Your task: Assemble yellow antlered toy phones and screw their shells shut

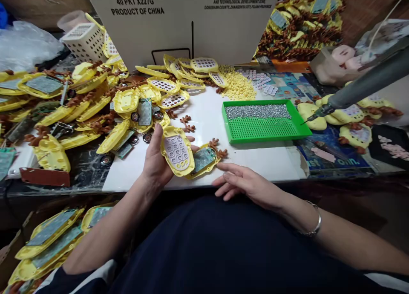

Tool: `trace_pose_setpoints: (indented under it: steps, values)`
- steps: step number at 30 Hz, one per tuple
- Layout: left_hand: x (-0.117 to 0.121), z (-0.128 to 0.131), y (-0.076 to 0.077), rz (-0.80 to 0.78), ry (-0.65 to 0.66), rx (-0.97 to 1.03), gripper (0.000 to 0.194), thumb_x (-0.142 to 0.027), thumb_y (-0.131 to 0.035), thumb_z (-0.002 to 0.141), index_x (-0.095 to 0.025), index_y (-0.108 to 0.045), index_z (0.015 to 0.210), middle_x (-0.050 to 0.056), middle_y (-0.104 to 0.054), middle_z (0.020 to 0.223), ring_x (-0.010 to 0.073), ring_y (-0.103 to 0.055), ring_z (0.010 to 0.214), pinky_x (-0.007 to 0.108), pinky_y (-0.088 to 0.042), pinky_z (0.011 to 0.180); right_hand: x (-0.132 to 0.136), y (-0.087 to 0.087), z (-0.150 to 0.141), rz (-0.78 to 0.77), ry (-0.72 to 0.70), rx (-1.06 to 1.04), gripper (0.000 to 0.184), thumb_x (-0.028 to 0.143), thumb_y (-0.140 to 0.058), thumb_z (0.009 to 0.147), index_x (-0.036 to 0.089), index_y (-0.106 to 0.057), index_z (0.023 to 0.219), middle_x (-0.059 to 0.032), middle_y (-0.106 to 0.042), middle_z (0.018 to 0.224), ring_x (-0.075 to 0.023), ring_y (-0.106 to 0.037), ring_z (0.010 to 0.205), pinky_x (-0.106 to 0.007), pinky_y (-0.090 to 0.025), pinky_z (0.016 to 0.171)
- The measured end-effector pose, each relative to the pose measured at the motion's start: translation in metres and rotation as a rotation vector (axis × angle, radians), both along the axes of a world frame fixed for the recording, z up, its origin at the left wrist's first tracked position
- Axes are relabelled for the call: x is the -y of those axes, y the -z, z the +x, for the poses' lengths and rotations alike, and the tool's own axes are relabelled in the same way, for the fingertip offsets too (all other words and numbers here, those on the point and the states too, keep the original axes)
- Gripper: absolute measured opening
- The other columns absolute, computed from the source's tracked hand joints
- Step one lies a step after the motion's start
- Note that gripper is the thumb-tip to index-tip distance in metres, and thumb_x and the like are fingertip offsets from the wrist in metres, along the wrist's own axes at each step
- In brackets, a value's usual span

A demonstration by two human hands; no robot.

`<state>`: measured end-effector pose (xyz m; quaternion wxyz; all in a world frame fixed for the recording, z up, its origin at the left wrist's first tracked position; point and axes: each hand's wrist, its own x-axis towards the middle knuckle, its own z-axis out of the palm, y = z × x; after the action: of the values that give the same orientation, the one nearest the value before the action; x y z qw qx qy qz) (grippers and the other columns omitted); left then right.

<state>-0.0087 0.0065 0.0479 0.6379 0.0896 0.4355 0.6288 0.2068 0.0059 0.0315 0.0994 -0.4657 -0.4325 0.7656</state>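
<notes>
My left hand (157, 157) is closed around a yellow plastic toy shell (177, 151) with a pale keypad set in it and a few yellow buttons near its lower end. Partly behind that shell lies another yellow half (206, 159) with a grey-green circuit board and brown antler-like pieces. My right hand (239, 181) is beside this second half, fingers stretched and apart, holding nothing. Its fingertips are close to the half's lower right edge; whether they touch it I cannot tell.
A green tray (268, 138) of small metal screws stands ahead right, near a heap of yellow buttons (239, 85). An electric screwdriver (358, 83) hangs at right. Yellow shells with boards (47, 83) pile up at left. A white carton panel (179, 34) rises behind.
</notes>
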Motion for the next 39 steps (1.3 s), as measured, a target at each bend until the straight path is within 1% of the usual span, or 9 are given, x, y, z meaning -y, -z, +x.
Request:
trace_pose_setpoints:
  steps: [6, 10, 13, 17, 22, 28, 31, 36, 39]
  values:
    - [0.013, 0.013, -0.002, -0.069, 0.05, 0.003, 0.051, -0.06, -0.039, 0.092, -0.015, -0.063, 0.095, 0.01, -0.074, 0.083, 0.027, -0.075, 0.077, 0.044, -0.062, 0.073, -0.002, 0.011, -0.017, 0.143, 0.156, -0.227, 0.051, 0.045, -0.07, 0.082, 0.023, -0.052, 0.123, -0.0061, -0.067, 0.109, -0.014, -0.07, 0.09, -0.024, -0.059, 0.071]
    - [0.018, 0.019, -0.004, -0.091, 0.037, 0.074, 0.052, -0.054, -0.032, 0.096, -0.013, -0.064, 0.095, 0.012, -0.074, 0.082, 0.0269, -0.075, 0.08, 0.043, -0.062, 0.074, -0.012, 0.012, -0.031, 0.162, 0.232, -0.303, 0.043, 0.056, -0.07, 0.078, 0.019, -0.055, 0.096, -0.0045, -0.071, 0.101, -0.0134, -0.068, 0.082, -0.026, -0.059, 0.07]
    - [0.019, 0.022, -0.004, -0.1, 0.034, 0.126, 0.051, -0.055, -0.035, 0.095, -0.014, -0.065, 0.098, 0.013, -0.074, 0.084, 0.0278, -0.075, 0.08, 0.044, -0.062, 0.073, -0.02, 0.009, -0.038, 0.101, 0.249, -0.312, 0.039, 0.049, -0.074, 0.075, 0.019, -0.052, 0.087, -0.0039, -0.073, 0.092, -0.0129, -0.067, 0.074, -0.025, -0.056, 0.064]
    - [0.019, 0.023, -0.004, -0.075, 0.034, 0.171, 0.052, -0.057, -0.037, 0.094, -0.014, -0.065, 0.096, 0.013, -0.074, 0.086, 0.0285, -0.075, 0.084, 0.045, -0.062, 0.075, -0.027, 0.008, -0.038, 0.036, 0.218, -0.402, 0.041, 0.041, -0.075, 0.074, 0.02, -0.052, 0.101, -0.008, -0.073, 0.105, -0.0165, -0.069, 0.08, -0.031, -0.059, 0.068]
    - [0.019, 0.019, -0.003, -0.09, -0.066, 0.158, 0.062, -0.065, -0.031, 0.093, -0.012, -0.064, 0.094, 0.013, -0.073, 0.082, 0.0279, -0.074, 0.083, 0.046, -0.06, 0.08, -0.033, 0.014, -0.033, 0.126, 0.23, -0.48, 0.042, 0.042, -0.064, 0.081, 0.018, -0.054, 0.114, -0.0126, -0.072, 0.111, -0.0199, -0.071, 0.088, -0.037, -0.06, 0.08]
    - [0.018, 0.028, 0.011, -0.037, -0.151, 0.132, 0.069, -0.072, -0.022, 0.091, -0.016, -0.059, 0.108, 0.01, -0.072, 0.084, 0.0254, -0.074, 0.083, 0.044, -0.059, 0.082, -0.037, 0.003, -0.034, 0.494, 0.11, -0.343, 0.059, 0.045, -0.067, 0.079, 0.021, -0.048, 0.129, -0.0105, -0.068, 0.119, -0.0204, -0.069, 0.101, -0.035, -0.057, 0.086]
    - [0.015, 0.037, 0.019, 0.02, -0.171, 0.172, 0.069, -0.071, -0.025, 0.091, -0.017, -0.06, 0.115, 0.012, -0.074, 0.094, 0.0254, -0.072, 0.092, 0.041, -0.057, 0.087, -0.036, -0.004, -0.039, 0.748, 0.014, -0.146, 0.066, 0.047, -0.071, 0.076, 0.021, -0.049, 0.132, -0.0113, -0.066, 0.121, -0.0222, -0.066, 0.105, -0.038, -0.057, 0.086]
    - [0.011, 0.045, 0.023, 0.083, -0.127, 0.227, 0.075, -0.071, -0.02, 0.092, -0.016, -0.067, 0.114, 0.012, -0.074, 0.102, 0.0256, -0.069, 0.105, 0.038, -0.053, 0.095, -0.034, -0.005, -0.048, 1.254, -0.152, 0.129, 0.06, 0.044, -0.068, 0.079, 0.021, -0.053, 0.132, -0.0112, -0.064, 0.126, -0.0256, -0.062, 0.113, -0.045, -0.052, 0.098]
    - [0.011, 0.046, 0.023, 0.035, -0.139, 0.242, 0.076, -0.075, -0.023, 0.089, -0.016, -0.069, 0.106, 0.011, -0.075, 0.101, 0.0261, -0.068, 0.108, 0.037, -0.053, 0.095, -0.032, -0.003, -0.051, 1.444, -0.207, 0.171, 0.058, 0.043, -0.064, 0.084, 0.021, -0.05, 0.135, -0.0113, -0.065, 0.124, -0.0262, -0.062, 0.113, -0.044, -0.053, 0.097]
